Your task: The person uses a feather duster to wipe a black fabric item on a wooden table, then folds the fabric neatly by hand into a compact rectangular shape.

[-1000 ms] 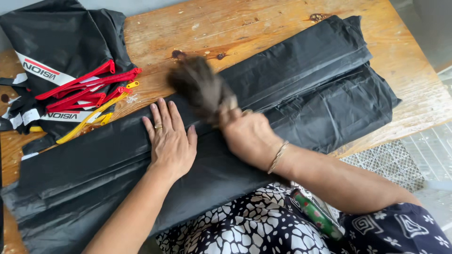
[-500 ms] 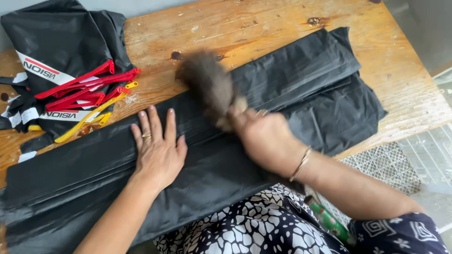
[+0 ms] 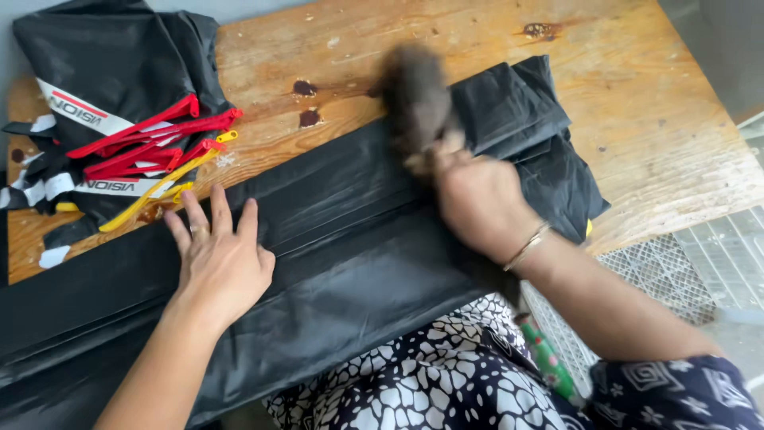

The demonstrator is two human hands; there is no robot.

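Head view, the only one: a long strip of black fabric (image 3: 342, 239) lies folded lengthwise across the wooden bench (image 3: 652, 135), running from the lower left edge up to the right, where its end bunches into looser folds near the bench's right side. Surface matte black, faint cross creases, a long fold ridge down the middle.

Left hand (image 3: 219, 263) lies flat on the fabric, palm down, fingers (image 3: 219, 209) spread and released, gripping nothing, a ring on one finger.

Right hand (image 3: 477, 199) is clenched round the handle of a dark bristle brush (image 3: 418, 95); brush head blurred, sitting over the fabric's upper edge right where cloth meets bare wood. Thin bangle (image 3: 527, 245) on that wrist. A dark handle with a green patterned end (image 3: 549, 362) shows below the right forearm, by the lap; can't tell what it belongs to.

Top left of the bench: a separate heap of black material (image 3: 119, 64) with a white printed band, red straps (image 3: 151, 147) and a yellow strap (image 3: 171, 185) lying on it, just beside the long fabric's upper edge. Dark stains (image 3: 304, 87) on the wood near the brush.

Bottom: the person's black-and-white patterned clothing (image 3: 414, 382). Right, past the bench edge, a metal mesh panel (image 3: 660, 275).
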